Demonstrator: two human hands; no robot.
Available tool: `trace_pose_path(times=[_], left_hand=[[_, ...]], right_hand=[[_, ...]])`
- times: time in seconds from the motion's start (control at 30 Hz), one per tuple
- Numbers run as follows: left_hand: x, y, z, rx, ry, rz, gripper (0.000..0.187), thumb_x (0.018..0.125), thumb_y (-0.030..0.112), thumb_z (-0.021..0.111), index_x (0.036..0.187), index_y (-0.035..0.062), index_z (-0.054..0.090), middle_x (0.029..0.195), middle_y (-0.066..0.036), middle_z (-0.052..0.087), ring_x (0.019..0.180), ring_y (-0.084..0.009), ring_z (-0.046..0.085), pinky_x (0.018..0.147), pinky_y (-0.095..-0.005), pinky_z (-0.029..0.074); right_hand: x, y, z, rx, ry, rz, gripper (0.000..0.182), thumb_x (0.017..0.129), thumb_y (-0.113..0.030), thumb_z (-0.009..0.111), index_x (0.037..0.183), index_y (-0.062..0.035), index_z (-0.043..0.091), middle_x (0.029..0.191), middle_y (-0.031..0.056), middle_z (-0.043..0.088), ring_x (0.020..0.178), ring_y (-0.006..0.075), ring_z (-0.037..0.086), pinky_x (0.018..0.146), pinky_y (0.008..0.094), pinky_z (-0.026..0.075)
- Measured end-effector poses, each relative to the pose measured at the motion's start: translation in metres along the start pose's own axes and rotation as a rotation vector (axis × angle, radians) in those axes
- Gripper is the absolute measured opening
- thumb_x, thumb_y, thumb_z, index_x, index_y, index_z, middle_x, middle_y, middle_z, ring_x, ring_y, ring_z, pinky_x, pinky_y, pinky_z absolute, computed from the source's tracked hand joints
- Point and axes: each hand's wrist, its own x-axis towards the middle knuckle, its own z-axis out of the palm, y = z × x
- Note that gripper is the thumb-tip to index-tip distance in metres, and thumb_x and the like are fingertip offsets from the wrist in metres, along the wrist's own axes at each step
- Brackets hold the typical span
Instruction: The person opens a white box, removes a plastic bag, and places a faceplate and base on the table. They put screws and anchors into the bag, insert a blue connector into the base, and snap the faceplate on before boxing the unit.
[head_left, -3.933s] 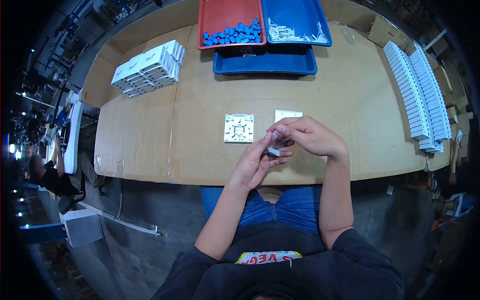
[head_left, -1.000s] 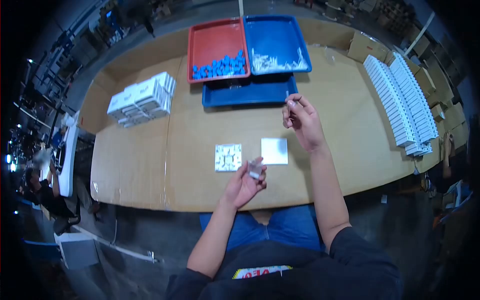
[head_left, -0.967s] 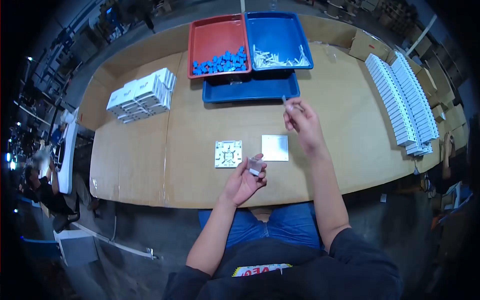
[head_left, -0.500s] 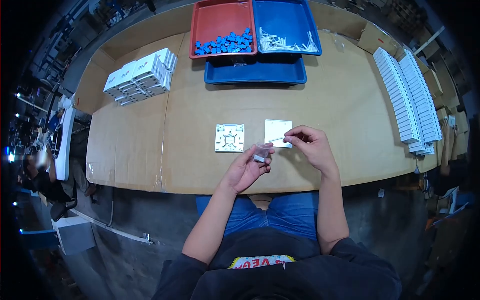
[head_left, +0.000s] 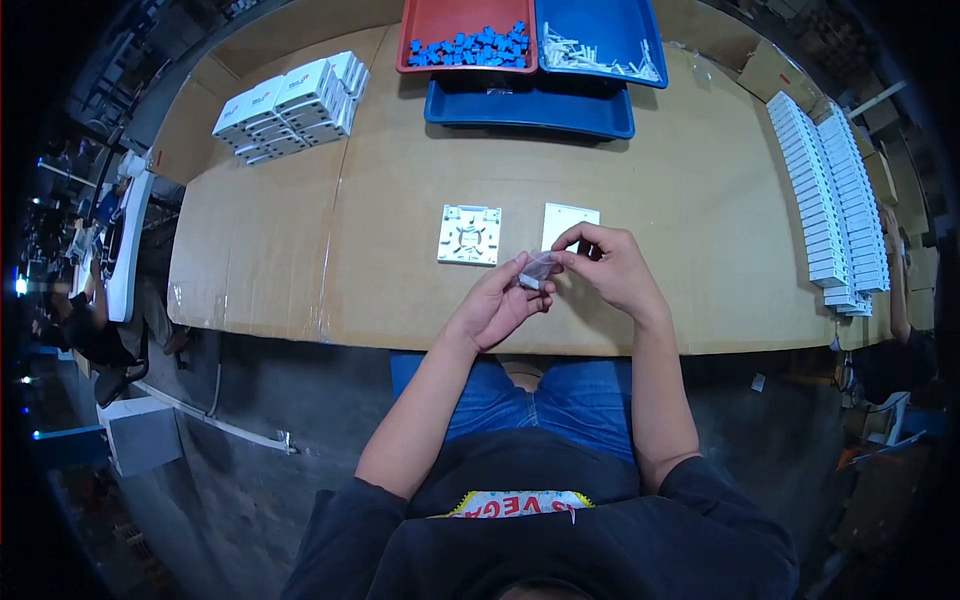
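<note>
My left hand [head_left: 497,304] holds a small clear plastic bag [head_left: 541,264] with a small white piece [head_left: 530,282] in its lower part. At the bag's upper right edge, the thumb and forefinger of my right hand [head_left: 612,268] are pinched together; the thin white stick cannot be made out now. A square white plate [head_left: 572,214] with a plain face lies just beyond my right hand, partly covered by it. To its left rests a square white box part [head_left: 469,235], with a round moulded pattern facing up.
A red tray [head_left: 466,20] of blue clips [head_left: 470,47] and a blue tray [head_left: 600,20] of white sticks [head_left: 590,55] sit on another blue tray [head_left: 530,112]. Stacked white boxes [head_left: 290,105] stand at left, rows of white parts [head_left: 815,190] at right. People sit at both sides.
My right hand has brought the thin white stick to the bag, where its fingertips now meet the edge; the stick no longer shows. The view has shifted, so the table appears higher.
</note>
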Motion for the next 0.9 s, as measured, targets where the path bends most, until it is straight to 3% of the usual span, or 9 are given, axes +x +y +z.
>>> trace_pose_path(times=[0.27,0.37,0.57,0.7,0.9], left_hand=[[-0.003,0.0,-0.001,0.033,0.028,0.004,0.041,0.113,0.035,0.048,0.133,0.0013,0.06,0.123,-0.01,0.069,0.112,-0.0219,0.068,0.097,-0.0381,0.055],[-0.005,0.004,0.009,0.094,0.101,0.006,0.041,0.113,0.035,0.047,0.133,0.0011,0.06,0.125,-0.011,0.069,0.114,-0.0223,0.068,0.098,-0.0389,0.055],[-0.007,0.007,0.024,0.255,0.248,-0.015,0.043,0.114,0.036,0.046,0.133,-0.0006,0.06,0.123,-0.012,0.07,0.111,-0.0238,0.071,0.089,-0.0353,0.058],[-0.013,0.007,0.039,0.251,0.242,0.04,0.045,0.114,0.037,0.045,0.131,-0.0006,0.064,0.116,-0.013,0.074,0.103,-0.0216,0.074,0.088,-0.0324,0.059],[-0.017,0.005,0.044,0.67,0.256,0.152,0.042,0.114,0.031,0.049,0.124,-0.0047,0.068,0.104,-0.012,0.077,0.096,-0.017,0.073,0.088,-0.0309,0.058]], right_hand=[[0.015,0.007,0.007,0.007,-0.101,-0.229,0.012,0.092,-0.012,0.075,0.099,-0.0026,0.077,0.096,0.0076,0.07,0.088,0.0183,0.066,0.078,0.0314,0.052],[0.018,0.008,0.001,-0.007,-0.169,-0.262,0.011,0.092,-0.01,0.076,0.098,-0.001,0.077,0.102,0.0065,0.071,0.095,0.018,0.066,0.081,0.0306,0.052],[0.017,-0.007,-0.015,-0.114,-0.357,-0.242,0.015,0.093,-0.012,0.075,0.101,0.0013,0.076,0.107,0.0111,0.073,0.096,0.0248,0.069,0.088,0.0359,0.054],[0.019,-0.002,-0.015,0.002,-0.391,-0.225,0.015,0.093,-0.011,0.076,0.101,0.0017,0.075,0.107,0.0112,0.073,0.097,0.0233,0.07,0.089,0.0352,0.054],[0.019,-0.001,-0.019,0.057,-0.324,-0.151,0.013,0.091,-0.011,0.079,0.097,0.0006,0.075,0.097,0.0071,0.073,0.09,0.0162,0.067,0.084,0.0317,0.054]])
